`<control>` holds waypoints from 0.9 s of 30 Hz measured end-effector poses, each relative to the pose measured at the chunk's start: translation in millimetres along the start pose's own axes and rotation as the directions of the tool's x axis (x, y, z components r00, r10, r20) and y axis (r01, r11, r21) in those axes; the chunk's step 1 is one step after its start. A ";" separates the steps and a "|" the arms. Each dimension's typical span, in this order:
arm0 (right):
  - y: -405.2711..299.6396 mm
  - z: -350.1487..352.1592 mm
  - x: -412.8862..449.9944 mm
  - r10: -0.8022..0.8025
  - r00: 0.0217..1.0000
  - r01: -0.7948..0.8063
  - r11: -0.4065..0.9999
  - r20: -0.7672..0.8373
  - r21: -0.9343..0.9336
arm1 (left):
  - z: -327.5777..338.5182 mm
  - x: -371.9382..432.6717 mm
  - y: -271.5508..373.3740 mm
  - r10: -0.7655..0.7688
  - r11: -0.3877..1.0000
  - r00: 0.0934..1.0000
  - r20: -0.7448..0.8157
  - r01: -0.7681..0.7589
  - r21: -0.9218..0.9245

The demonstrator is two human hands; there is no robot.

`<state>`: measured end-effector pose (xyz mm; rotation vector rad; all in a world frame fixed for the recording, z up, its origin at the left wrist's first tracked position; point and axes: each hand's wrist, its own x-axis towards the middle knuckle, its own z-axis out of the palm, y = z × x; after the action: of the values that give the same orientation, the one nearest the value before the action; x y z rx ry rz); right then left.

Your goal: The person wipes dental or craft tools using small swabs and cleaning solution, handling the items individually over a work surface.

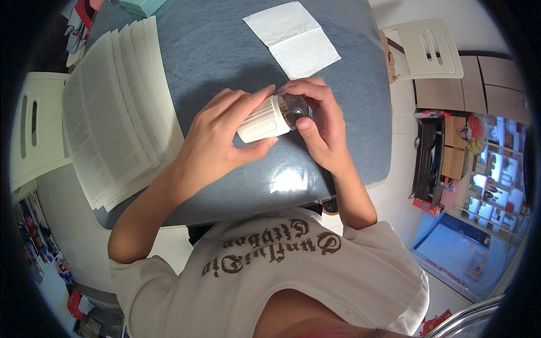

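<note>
A small clear jar (292,110) with a ribbed cream-coloured cap or sleeve (263,121) is held on its side above the table, with dark brown contents showing through its clear part. My left hand (228,126) holds the cream part, fingers over the top and thumb below. Around the clear end curl the fingers and thumb of my right hand (323,118). Beyond the hands a creased white paper napkin (293,40) lies flat on the blue-grey tabletop (211,46).
Overlapping printed paper sheets (114,118) cover the table's left side. A teal box (143,5) stands at the far left edge. Cream plastic chairs (435,48) (42,126) flank the table. Cabinets (448,88) and a shelf with small items (492,181) are further right.
</note>
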<state>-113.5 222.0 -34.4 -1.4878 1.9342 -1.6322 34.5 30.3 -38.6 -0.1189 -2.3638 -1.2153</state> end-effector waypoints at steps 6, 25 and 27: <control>-3.2 -4.4 4.3 -0.029 0.998 0.032 0.998 0.058 -0.047 | -0.5 -0.3 -3.8 0.028 0.999 0.999 0.027 -0.028 -0.016; -3.3 3.5 2.2 0.019 0.999 -0.020 0.999 0.037 0.027 | 7.0 -8.3 -4.2 -0.048 0.997 0.991 0.122 0.055 -0.058; -3.5 4.0 2.4 0.006 0.999 -0.006 1.000 0.040 0.014 | 7.5 -9.1 -4.8 -0.051 0.996 0.991 0.122 0.059 -0.065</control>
<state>-109.9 218.1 -32.0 -1.4961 1.9006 -1.5979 38.4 34.5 -49.9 -0.1544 -2.4436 -1.3515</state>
